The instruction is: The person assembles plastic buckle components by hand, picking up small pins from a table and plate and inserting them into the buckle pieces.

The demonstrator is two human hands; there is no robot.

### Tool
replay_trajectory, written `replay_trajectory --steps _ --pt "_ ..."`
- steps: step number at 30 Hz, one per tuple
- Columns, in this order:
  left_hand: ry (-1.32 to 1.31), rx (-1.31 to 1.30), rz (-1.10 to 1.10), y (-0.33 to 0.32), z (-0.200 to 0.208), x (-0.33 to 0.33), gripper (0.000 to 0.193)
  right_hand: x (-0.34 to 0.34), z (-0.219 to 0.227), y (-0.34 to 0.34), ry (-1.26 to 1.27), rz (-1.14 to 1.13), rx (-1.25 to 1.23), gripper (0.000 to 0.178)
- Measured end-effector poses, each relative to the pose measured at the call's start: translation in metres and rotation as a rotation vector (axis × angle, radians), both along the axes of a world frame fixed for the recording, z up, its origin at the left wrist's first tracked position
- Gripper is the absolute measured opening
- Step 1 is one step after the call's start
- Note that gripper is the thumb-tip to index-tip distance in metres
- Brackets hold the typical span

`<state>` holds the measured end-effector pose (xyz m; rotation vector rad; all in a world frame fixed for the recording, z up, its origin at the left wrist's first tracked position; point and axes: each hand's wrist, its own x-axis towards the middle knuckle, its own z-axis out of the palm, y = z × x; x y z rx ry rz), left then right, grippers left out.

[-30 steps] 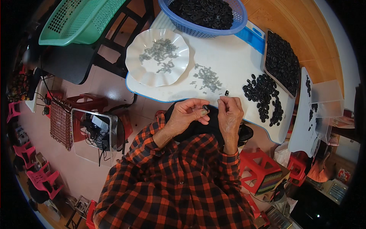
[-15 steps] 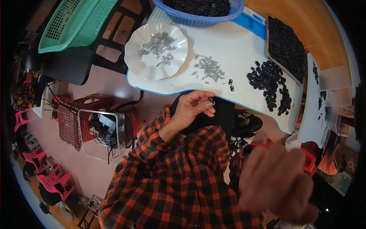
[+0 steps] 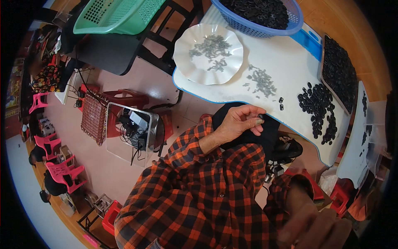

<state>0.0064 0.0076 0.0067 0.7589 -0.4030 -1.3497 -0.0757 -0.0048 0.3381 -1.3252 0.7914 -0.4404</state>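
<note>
My left hand (image 3: 239, 123) is just off the table's near edge, thumb and fingers pinched on a small black oval piece (image 3: 260, 117). Close to the camera at the lower right, my right hand (image 3: 311, 222) is smeared by motion, and its fingertips are hidden. Two black oval pieces (image 3: 281, 103) lie near the edge of the white table (image 3: 232, 92). Beyond them are small clear pieces (image 3: 262, 81) in a loose heap. A spread of black oval pieces (image 3: 318, 108) covers part of the table's right side.
A white wavy-rimmed plate (image 3: 182, 62) carries more clear pieces. Behind it, a blue basket (image 3: 290, 29) holds many black pieces, as does a tray (image 3: 324, 62) at right. A green basket (image 3: 124, 20) stands far left. A clear bin (image 3: 108, 143) with cables is left of me.
The view has swung so that the table and my left hand appear farther right. My right hand is lower in the picture. The left hand keeps its pinch on the black piece.
</note>
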Motion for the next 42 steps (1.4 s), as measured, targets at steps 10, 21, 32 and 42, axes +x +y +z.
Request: replay_trajectory --steps 10,21,32,42 --pt "-0.015 0.023 0.017 -0.006 0.001 -0.002 0.026 -0.017 -0.059 -0.030 -0.261 0.056 -0.159 0.022" --pt "0.014 0.004 0.032 -0.005 -0.001 -0.001 0.026 -0.100 -0.110 -0.041 -0.412 -0.077 -0.420 0.019" --pt "-0.085 0.006 0.034 0.000 0.004 0.003 0.027 -0.053 -0.247 -0.061 0.097 -0.211 -0.423 0.017" --pt "-0.153 -0.001 -0.002 -0.002 0.009 -0.001 0.027 -0.055 -0.273 -0.060 0.106 -0.155 -0.442 0.013"
